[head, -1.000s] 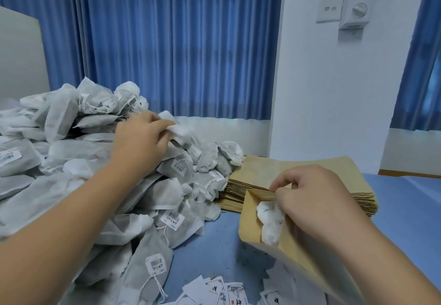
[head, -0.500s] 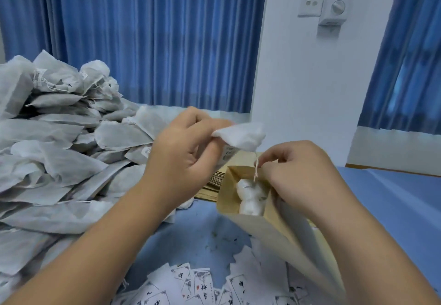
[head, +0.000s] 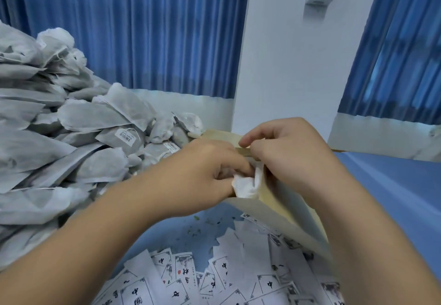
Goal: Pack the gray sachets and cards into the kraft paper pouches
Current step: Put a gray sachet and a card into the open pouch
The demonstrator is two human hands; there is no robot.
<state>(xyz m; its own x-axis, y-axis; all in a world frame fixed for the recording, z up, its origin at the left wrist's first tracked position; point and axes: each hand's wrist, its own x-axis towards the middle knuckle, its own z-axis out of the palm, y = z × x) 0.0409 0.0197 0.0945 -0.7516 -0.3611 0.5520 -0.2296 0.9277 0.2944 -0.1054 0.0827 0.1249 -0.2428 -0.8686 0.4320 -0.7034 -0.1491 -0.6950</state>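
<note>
**Sachet now at the pouch mouth**

Your left hand (head: 202, 173) has brought the soft gray-white fabric sachet (head: 245, 185) down to the open mouth of the flat brown kraft paper pouch (head: 286, 214). Its fingers are curled around the sachet and press it in past the rim. Your right hand (head: 286, 156) is closed on the pouch's upper edge, pinching it so the mouth stays spread. The pouch hangs tilted above the blue desk (head: 393, 197), its lower end running toward you under your right forearm.

Half a second ago the sachet was held above the pouch, clear of the rim, with its string dangling. A second ago your left hand was out on the big heap of gray sachets (head: 71, 137) to the left of the pouch, picking this one up. So the carry is done and insertion is under way; I judge the sachet partly in, not yet seated. The white bundles that showed inside the pouch earlier are now hidden behind your hands.

The loose white printed cards (head: 214, 276) lie on the desk below the pouch, nearer to you, untouched. The stack of spare kraft pouches (head: 222, 135) peeks out just behind the pouch.
</note>
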